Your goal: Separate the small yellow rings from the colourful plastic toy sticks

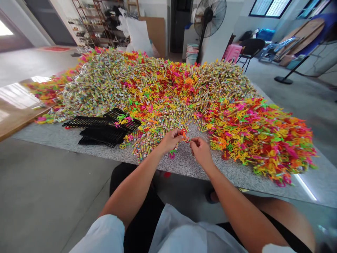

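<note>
My left hand (171,140) is closed in a pinch on a small orange looped plastic piece (184,134) above the speckled grey table (181,163). Just to its right, my right hand (201,150) has thumb and forefinger pressed together near the lower end of that piece; what they pinch is too small to make out. Short tubes with patterned labels (143,146) lie loose to the left of my left hand. A pink and green plastic piece (172,154) rests on the table below the hands. To the right spreads a heap of bright looped plastic pieces (263,137).
Black slotted trays (102,130) are stacked at the table's left front. A large mound of small tubes (105,82) mixed with coloured pieces covers the back. Beyond the table stand a fan (207,15), buckets (192,52), pink stools (232,52) and a black chair (251,47).
</note>
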### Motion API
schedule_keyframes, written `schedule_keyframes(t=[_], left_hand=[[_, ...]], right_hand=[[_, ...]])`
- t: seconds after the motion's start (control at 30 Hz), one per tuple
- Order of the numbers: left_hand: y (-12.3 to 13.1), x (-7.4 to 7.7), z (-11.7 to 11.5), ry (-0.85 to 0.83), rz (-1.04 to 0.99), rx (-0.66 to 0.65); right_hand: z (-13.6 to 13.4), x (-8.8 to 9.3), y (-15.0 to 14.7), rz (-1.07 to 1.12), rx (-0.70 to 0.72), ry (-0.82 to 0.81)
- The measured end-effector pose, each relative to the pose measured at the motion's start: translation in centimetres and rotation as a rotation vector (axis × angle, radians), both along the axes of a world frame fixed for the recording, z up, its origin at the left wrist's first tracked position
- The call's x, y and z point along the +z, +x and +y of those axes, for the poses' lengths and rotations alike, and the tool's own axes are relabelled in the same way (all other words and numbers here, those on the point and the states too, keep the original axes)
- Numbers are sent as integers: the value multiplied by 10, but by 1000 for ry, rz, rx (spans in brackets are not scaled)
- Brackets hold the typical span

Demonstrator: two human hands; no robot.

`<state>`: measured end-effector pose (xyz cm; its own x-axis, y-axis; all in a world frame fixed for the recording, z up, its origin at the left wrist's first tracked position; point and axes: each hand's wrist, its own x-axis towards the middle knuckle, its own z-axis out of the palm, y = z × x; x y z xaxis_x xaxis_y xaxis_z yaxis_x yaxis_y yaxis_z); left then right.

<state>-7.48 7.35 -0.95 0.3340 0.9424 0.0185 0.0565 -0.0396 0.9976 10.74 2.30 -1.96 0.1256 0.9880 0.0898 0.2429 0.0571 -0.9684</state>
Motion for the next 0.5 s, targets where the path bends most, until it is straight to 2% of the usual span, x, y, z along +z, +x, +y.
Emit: schedule_keyframes(t=[0.13,0.33,0.5], left_hand=[[1,-2,0,31,73,-9],[2,4,-3,98,185,-16],[2,13,-6,142,266,-64]], right_hand=[[2,1,2,179,49,-112],[3,10,7,278,86,-183],[10,16,15,444,129,-379]])
